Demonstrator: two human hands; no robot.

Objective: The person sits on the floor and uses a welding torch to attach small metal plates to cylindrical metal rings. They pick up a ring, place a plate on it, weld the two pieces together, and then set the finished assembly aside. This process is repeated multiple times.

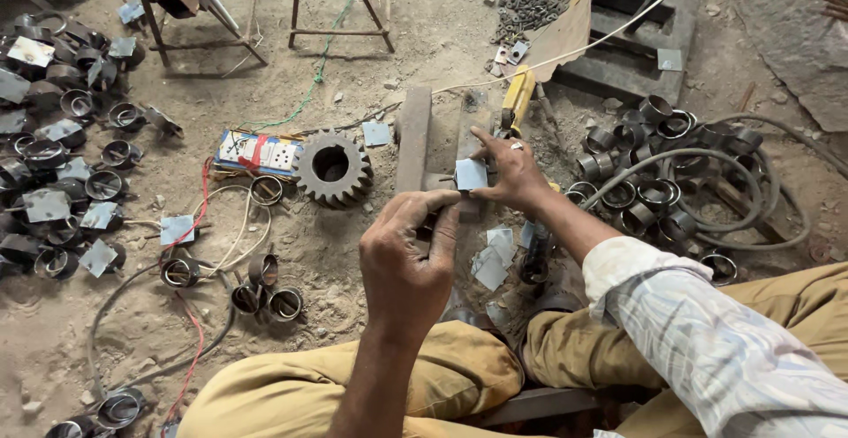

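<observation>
your right hand (512, 173) pinches a small square metal plate (471, 174) by its edge; your left hand (408, 257) is curled shut just below it, around what i cannot tell. to the far left of the grip, many steel rings with plates on them (53, 138) look finished. right of it, a heap of bare rings (654, 182) and loose plates (492, 261) beneath your hands seem left to do. you sit on a dusty dirt floor (389, 49), a large gear (333, 167) left of the grip.

Even, diffuse daylight; soft short shadows on the dirt floor (397, 252); sharp centre, slight wide-angle stretching toward the frame edges.
</observation>
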